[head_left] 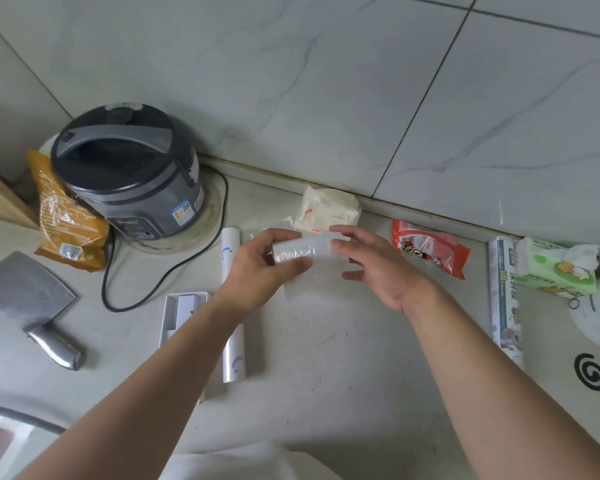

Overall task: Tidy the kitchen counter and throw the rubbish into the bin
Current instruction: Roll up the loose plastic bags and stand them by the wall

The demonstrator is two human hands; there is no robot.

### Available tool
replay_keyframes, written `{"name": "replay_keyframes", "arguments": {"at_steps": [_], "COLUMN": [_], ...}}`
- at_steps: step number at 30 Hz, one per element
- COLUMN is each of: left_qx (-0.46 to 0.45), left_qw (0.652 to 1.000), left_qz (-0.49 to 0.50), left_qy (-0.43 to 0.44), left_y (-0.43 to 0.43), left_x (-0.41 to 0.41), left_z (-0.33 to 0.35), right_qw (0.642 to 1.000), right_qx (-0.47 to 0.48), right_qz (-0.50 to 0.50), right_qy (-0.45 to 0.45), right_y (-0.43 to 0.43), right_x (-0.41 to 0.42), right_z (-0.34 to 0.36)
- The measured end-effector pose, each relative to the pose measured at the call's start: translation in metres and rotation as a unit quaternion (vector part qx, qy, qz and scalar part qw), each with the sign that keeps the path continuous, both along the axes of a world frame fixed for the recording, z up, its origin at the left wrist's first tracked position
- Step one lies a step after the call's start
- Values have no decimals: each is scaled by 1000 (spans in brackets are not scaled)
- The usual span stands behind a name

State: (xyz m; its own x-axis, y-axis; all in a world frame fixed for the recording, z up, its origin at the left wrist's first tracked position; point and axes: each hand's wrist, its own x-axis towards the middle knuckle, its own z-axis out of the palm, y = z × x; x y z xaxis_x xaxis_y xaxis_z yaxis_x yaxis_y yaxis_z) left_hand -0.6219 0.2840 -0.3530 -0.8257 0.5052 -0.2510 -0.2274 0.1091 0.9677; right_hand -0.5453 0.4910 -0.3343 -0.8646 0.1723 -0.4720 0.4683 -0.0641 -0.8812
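A small roll of clear plastic bags is held above the middle of the counter. My left hand grips its left end, thumb in front and fingers behind. My right hand touches the roll's right end with its fingertips, palm turned up; a loose sheet hangs below. Behind the hands lies a cream packet against the wall. A red snack wrapper lies to the right.
A grey rice cooker with its black cord and an orange bag stand at the left. A cleaver, an open white box, a white tube, a cling-film roll, green tissues and a mosquito coil lie around.
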Motion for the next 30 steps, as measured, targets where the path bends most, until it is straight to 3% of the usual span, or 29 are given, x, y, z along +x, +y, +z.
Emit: {"name": "replay_keyframes", "arguments": {"at_steps": [7,10,13,16,21,27,30], "left_qx": [19,13,14,29,41,73,79], "left_qw": [999,999,999,995,997,996,996], "left_qz": [-34,-41,-9,-36,-31,-59,-45], "left_qy": [-27,-18,-48,-87,-61,-14,-24], "left_y": [-1,-2,-5,-9,-23,-40,-48], "left_x": [5,7,5,4,12,30,36], "left_z": [9,10,16,21,32,51,62], "right_qw": [998,997,999,998,997,996,996], "right_qx": [27,67,42,29,42,87,56], "right_qz": [-46,-12,4,3,-38,-20,-21], "right_qy": [-13,-32,19,59,60,30,70], "right_y": [-7,-8,-10,-15,-29,-49,-57], "right_x": [-9,-5,0,4,16,38,48], "right_z": [6,11,17,26,38,55,64]}}
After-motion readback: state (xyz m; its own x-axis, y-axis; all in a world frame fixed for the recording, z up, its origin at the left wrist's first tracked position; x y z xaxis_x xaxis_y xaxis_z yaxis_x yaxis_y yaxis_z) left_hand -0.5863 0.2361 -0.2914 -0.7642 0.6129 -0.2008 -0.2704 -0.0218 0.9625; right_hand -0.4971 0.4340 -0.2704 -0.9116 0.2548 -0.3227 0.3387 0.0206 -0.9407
